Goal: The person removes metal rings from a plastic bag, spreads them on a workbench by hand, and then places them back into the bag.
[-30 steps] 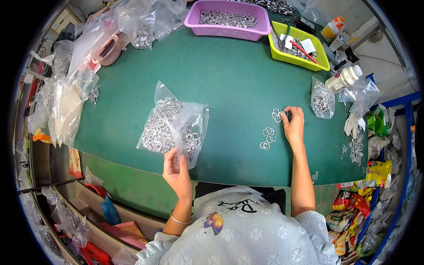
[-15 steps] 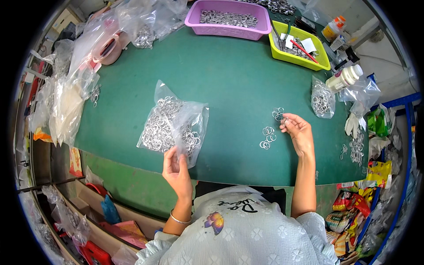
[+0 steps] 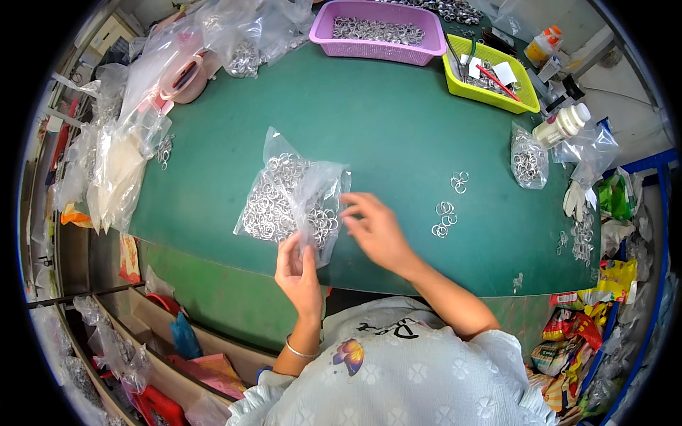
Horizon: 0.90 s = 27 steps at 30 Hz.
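Observation:
A clear plastic bag [image 3: 321, 186] filled with silver metal rings [image 3: 268, 209] lies on the green table, left of the middle. My left hand [image 3: 300, 273] pinches the bag's near edge between thumb and fingers. Beside the bag's right edge is my right hand [image 3: 376, 231], its bent fingertips close to the plastic. Motion smears those fingers, so I cannot see whether a ring is in them. To the right, a small group of loose rings [image 3: 459, 183] lies on the table, with another group of loose rings [image 3: 444, 219] nearer to me.
At the back stand a purple basket [image 3: 376, 50] of rings and a yellow-green basket [image 3: 490, 99] with pliers [image 3: 465, 64] and rings. A white bottle [image 3: 561, 126] stands beside a small ring bag [image 3: 529, 160] at right. Plastic bags [image 3: 117, 170] hang over the left edge.
My right hand has moved left, from beside the loose rings to the bag's right edge. My left hand stays on the bag. The whole view has shifted slightly.

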Available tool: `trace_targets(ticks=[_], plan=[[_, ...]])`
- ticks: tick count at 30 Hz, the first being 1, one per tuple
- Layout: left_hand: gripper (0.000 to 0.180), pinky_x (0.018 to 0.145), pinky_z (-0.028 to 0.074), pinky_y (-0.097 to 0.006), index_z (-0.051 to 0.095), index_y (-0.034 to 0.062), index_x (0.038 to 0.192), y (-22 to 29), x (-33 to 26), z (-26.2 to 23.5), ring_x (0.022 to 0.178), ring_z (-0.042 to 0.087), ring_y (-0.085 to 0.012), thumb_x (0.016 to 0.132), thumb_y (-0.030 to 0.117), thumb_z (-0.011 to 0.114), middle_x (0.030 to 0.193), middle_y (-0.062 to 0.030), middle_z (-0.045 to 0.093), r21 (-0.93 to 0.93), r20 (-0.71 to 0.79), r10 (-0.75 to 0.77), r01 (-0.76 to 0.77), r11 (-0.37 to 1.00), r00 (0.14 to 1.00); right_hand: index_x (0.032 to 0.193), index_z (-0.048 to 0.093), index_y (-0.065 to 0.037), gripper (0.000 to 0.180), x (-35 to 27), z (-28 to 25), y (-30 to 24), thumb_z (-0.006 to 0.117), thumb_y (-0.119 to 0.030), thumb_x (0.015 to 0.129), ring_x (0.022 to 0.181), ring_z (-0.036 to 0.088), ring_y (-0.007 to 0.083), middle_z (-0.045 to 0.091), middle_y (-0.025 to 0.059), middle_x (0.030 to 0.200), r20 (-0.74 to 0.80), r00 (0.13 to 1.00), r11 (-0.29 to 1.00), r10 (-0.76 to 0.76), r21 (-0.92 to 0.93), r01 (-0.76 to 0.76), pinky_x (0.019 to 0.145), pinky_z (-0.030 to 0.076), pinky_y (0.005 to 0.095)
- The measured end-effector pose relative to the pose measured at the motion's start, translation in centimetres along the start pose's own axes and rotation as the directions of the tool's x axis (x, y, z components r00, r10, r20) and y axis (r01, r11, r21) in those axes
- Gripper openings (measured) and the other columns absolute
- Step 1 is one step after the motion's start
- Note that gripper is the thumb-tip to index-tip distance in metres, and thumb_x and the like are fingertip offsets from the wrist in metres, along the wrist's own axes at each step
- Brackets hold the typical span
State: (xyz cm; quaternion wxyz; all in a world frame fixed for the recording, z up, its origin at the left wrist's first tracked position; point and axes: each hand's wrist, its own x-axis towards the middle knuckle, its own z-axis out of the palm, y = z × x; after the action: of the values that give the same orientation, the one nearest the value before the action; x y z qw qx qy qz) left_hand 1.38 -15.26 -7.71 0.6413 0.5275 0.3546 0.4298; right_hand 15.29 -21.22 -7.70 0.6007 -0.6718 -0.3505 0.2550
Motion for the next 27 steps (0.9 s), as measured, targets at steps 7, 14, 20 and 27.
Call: trace_targets(ticks=[7,14,20,27], plan=[[0.024,0.081,0.046,-0.026,0.053,-0.0055,0.111,-0.4,0.1,0.0,0.092,0.056,-0.0127,0.087,-0.007,0.051,0.104,-0.0076,0.055,0.027,0.029,0.051,-0.052,0.998,0.998,0.113,0.059,-0.003,0.041,-1.1,-16.2,2.7,0.069,-0.006,0.073,0.087,0.054,0.0261,0.058,0.0142,0.106,-0.391,0.895,0.544,-0.214,-0.809,-0.223,0.081,0.046,0.0333],[0.025,0.08,0.046,-0.026,0.052,-0.0051,0.112,-0.9,0.1,-0.1,0.089,0.057,-0.0122,0.087,-0.005,0.052,0.104,-0.008,0.058,0.035,0.011,0.078,-0.079,0.996,0.997,0.091,0.057,0.001,0.028,-1.6,-17.4,3.4,0.074,-0.005,0.07,0.073,0.051,0.0191,0.055,0.0094,0.091,-0.377,0.926,0.674,0.024,-0.678,-0.294,0.068,0.045,0.0323],[0.026,0.081,0.045,-0.026,0.052,-0.005,0.113,-0.8,0.2,-0.1,0.089,0.056,-0.0122,0.087,-0.005,0.052,0.104,-0.0079,0.058,0.027,0.006,0.077,-0.077,0.997,0.997,0.089,0.06,0.003,0.016,-2.8,-18.8,4.1,0.07,-0.002,0.077,0.062,0.047,0.0084,0.051,0.0019,0.082,-0.461,0.875,0.924,0.151,-0.249,-0.291,0.057,0.043,0.0228],[0.023,0.081,0.046,-0.025,0.052,-0.0069,0.109,-0.5,0.2,-0.1,0.093,0.053,-0.012,0.086,-0.01,0.049,0.104,-0.0061,0.048,0.014,0.036,0.043,-0.043,0.999,0.998,0.091,0.063,0.004,0.014,-3.7,-19.4,3.4,0.066,-0.008,0.084,0.059,0.051,0.0105,0.06,0.0059,0.073,-0.297,0.852,0.829,0.432,0.503,-0.245,0.054,0.043,0.0212]])
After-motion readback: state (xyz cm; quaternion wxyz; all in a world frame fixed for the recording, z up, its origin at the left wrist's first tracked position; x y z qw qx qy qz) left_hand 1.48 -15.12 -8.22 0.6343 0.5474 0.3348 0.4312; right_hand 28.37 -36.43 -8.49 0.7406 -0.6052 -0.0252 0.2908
